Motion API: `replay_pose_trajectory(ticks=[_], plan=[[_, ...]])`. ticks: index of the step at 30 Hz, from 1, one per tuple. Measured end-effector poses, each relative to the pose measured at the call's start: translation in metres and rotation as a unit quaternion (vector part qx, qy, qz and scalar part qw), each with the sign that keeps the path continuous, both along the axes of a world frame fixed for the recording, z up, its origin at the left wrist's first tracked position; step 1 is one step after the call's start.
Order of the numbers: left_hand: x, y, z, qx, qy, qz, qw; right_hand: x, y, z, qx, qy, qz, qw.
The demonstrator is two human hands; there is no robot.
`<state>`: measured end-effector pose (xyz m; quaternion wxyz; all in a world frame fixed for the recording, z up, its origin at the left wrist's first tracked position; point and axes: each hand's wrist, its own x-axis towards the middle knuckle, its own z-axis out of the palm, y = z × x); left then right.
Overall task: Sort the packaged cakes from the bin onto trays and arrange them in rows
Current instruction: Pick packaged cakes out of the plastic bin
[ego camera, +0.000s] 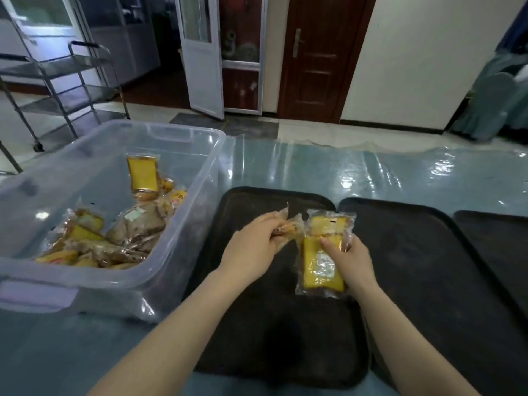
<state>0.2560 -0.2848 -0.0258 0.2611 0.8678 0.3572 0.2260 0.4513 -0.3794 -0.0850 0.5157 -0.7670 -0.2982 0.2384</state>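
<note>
A clear plastic bin [197,178] on the left holds several packaged cakes [114,238], yellow and brown in clear wrappers. In front of me lies a black tray [257,324]. My left hand [254,244] is shut on a brownish packaged cake [288,227] above the tray's far half. My right hand [351,258] grips a yellow packaged cake [317,267] with a white label, held over the tray's right side. A second yellow packaged cake [331,222] sits just beyond it, overlapped by the first.
A second black tray [428,267] lies to the right, and a third tray [497,238] shows at the far right edge. The table is covered in shiny blue plastic sheet [343,167]. A metal trolley [65,90] stands behind the bin.
</note>
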Motion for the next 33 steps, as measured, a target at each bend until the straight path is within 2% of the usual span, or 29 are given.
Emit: replay_pose_trajectory(ticks=[3,6,8,9,12,14,16,19,24,33], plan=[[0.004,-0.002,-0.038,-0.161,-0.032,0.025,0.986,0.011,-0.01,-0.026,-0.063,0.031,0.009,0.997],[-0.001,-0.002,-0.066,-0.344,-0.074,0.042,0.935,0.012,-0.014,-0.047,-0.091,0.107,0.005,0.99],[-0.005,-0.004,-0.079,-0.412,-0.092,0.033,0.906,0.011,-0.014,-0.055,-0.12,0.119,0.02,0.985],[-0.006,-0.003,-0.084,-0.419,-0.086,0.041,0.903,0.011,-0.013,-0.058,-0.148,0.1,0.031,0.983],[-0.006,0.0,-0.087,-0.364,-0.023,0.088,0.927,0.011,-0.01,-0.062,-0.217,0.021,0.065,0.974],[-0.006,0.002,-0.078,-0.317,-0.016,0.085,0.944,0.008,-0.008,-0.059,-0.223,-0.031,0.088,0.97],[-0.008,0.003,-0.065,-0.263,-0.026,0.057,0.963,0.003,-0.002,-0.052,-0.198,-0.074,0.105,0.972],[-0.011,0.006,-0.04,-0.213,-0.07,0.015,0.974,-0.012,0.013,-0.032,-0.113,-0.081,0.121,0.983],[-0.032,0.016,0.007,-0.172,-0.128,-0.009,0.977,-0.055,0.049,0.009,-0.02,-0.104,0.175,0.979],[-0.132,0.057,0.065,-0.164,-0.261,-0.009,0.951,-0.155,0.113,0.087,0.131,-0.116,0.207,0.962]])
